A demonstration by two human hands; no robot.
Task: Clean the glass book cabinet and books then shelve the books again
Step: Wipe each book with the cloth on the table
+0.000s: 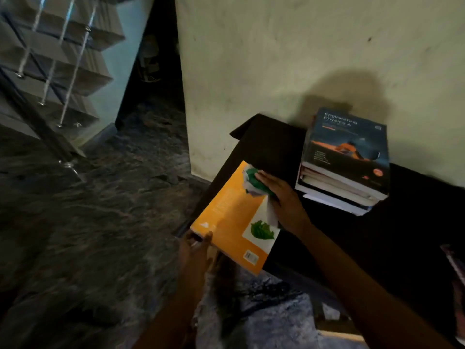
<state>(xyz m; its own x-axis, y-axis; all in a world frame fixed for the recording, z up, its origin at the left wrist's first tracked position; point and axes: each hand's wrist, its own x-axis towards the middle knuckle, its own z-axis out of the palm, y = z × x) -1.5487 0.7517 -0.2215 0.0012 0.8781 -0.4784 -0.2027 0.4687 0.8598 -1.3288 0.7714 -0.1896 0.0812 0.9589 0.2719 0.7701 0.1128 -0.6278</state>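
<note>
An orange book [231,217] with a green leaf picture on its cover is held tilted over the edge of a dark table [271,147]. My left hand [197,250] grips its lower left corner, thumb on the cover. My right hand [281,200] presses a green and white cloth [254,182] against the upper part of the cover, fingers curled over the cloth. A stack of books [344,162] lies on the table to the right, a dark blue physics book on top. The glass cabinet is not in view.
A pale wall [302,59] stands behind the table. A staircase with metal railing posts [50,71] rises at the upper left. A dark stone floor [100,210] spreads to the left. Another book's edge [456,268] shows at the right border.
</note>
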